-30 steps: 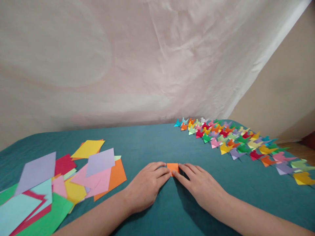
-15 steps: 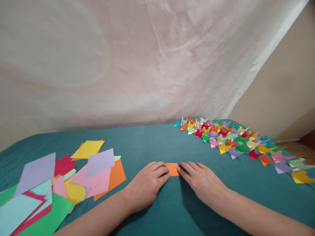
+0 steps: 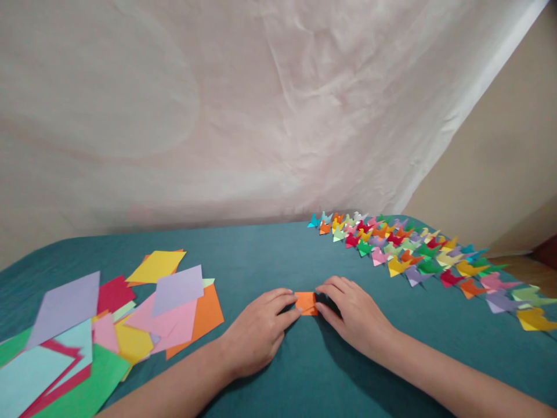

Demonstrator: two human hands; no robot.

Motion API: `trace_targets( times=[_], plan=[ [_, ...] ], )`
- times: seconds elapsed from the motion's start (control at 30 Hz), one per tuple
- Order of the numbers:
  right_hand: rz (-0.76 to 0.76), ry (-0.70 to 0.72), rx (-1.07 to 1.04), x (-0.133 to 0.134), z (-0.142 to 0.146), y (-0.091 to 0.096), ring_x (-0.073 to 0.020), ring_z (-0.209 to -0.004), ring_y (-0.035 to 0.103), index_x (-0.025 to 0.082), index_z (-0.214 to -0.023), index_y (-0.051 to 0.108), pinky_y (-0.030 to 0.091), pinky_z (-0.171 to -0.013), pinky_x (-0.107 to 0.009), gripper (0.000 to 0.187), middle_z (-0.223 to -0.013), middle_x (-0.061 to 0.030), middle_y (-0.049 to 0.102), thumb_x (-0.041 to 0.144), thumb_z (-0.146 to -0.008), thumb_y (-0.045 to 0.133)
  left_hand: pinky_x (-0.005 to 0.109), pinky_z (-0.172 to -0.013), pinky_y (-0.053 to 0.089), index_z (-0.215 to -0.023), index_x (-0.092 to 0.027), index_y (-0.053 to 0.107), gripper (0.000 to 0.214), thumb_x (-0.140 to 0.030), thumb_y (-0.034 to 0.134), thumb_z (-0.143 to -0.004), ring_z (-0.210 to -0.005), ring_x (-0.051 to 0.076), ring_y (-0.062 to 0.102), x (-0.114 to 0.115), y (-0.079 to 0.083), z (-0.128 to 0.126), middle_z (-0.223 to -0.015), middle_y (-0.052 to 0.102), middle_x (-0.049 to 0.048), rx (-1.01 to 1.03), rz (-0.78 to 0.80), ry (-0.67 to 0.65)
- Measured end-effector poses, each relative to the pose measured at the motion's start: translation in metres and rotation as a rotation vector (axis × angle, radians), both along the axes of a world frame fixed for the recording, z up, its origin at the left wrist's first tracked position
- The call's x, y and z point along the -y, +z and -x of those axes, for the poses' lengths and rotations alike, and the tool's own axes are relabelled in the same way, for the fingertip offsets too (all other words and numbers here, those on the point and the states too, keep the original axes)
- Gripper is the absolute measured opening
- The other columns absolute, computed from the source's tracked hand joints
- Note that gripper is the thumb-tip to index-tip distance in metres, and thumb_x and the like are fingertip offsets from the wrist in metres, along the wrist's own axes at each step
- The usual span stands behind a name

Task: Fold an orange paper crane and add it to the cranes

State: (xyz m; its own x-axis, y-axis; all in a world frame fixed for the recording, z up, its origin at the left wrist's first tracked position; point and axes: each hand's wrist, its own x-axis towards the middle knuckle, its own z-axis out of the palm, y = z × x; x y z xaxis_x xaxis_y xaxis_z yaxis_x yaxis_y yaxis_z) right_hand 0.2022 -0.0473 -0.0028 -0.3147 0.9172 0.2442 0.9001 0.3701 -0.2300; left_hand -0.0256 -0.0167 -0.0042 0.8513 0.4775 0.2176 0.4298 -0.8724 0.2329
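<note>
Held a small folded orange paper (image 3: 306, 303) at the middle of the blue-green desk (image 3: 243, 255), straight ahead. Gripped its left edge with the left hand (image 3: 260, 330), thumb and fingertips drawn close together. Pinched its right edge with the right hand (image 3: 357, 316), likewise narrowed at the tips. Had loose coloured sheets (image 3: 133, 339) overlapping well apart on the left, and small paper birds (image 3: 429, 266) set out in rows on the right. Faced a pale hanging cloth (image 3: 243, 110) just beyond the far edge.
</note>
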Motion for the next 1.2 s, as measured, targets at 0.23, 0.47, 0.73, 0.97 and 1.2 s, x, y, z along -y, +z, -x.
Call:
trace_targets(
  times=[0.23,0.47,0.73,0.97,1.2],
  plan=[
    [0.093,-0.04,-0.183,-0.01,0.006,-0.007,-0.0205,-0.087,0.053,0.018,-0.092,0.056,0.043,-0.078,-0.034,0.018,-0.094,-0.006,0.055,0.027,-0.077,0.061,0.043,-0.107,0.031,-0.129,-0.017,0.044,0.051,-0.005,0.042,-0.079,-0.129,0.023,0.032,0.002,0.003,0.0,-0.137,0.042,0.0103,-0.001,0.039,0.058],
    [0.157,-0.02,-0.317,-0.018,0.008,-0.006,-0.0181,-0.082,0.052,0.018,-0.084,0.054,0.043,-0.075,-0.033,0.012,-0.086,-0.0037,0.055,0.019,-0.074,0.06,0.044,-0.105,0.034,-0.132,-0.016,0.038,0.045,-0.019,0.044,-0.088,-0.127,0.023,0.036,0.001,0.004,-0.001,-0.135,0.044,0.0108,0.059,0.098,0.094],
    [0.434,0.115,-0.757,-0.03,0.013,-0.002,-0.0101,-0.062,0.051,0.019,-0.087,0.045,0.041,-0.057,-0.022,0.008,-0.07,0.0037,0.052,0.02,-0.082,0.051,0.041,-0.101,0.038,-0.129,-0.02,0.042,0.042,-0.016,0.046,-0.087,-0.117,0.02,0.043,0.0,0.004,0.0,-0.124,0.051,0.0088,0.187,0.132,0.093],
    [0.49,0.194,-0.96,-0.047,0.023,0.0,-0.0102,-0.067,0.055,0.017,-0.1,0.042,0.044,-0.062,-0.024,0.022,-0.079,0.0011,0.056,0.024,-0.082,0.054,0.034,-0.092,0.043,-0.12,-0.021,0.051,0.033,-0.015,0.046,-0.088,-0.104,0.018,0.05,-0.004,0.002,0.001,-0.109,0.057,0.0076,0.334,0.136,0.105],
    [0.59,0.357,-0.936,-0.064,0.026,-0.003,-0.0106,-0.071,0.057,0.016,-0.094,0.048,0.047,-0.068,-0.026,0.019,-0.08,-0.0001,0.058,0.027,-0.081,0.058,0.032,-0.08,0.045,-0.101,-0.022,0.064,0.019,-0.022,0.053,-0.086,-0.088,0.017,0.054,-0.01,-0.004,0.004,-0.091,0.062,0.0048,0.344,0.042,0.203]
  ],
)
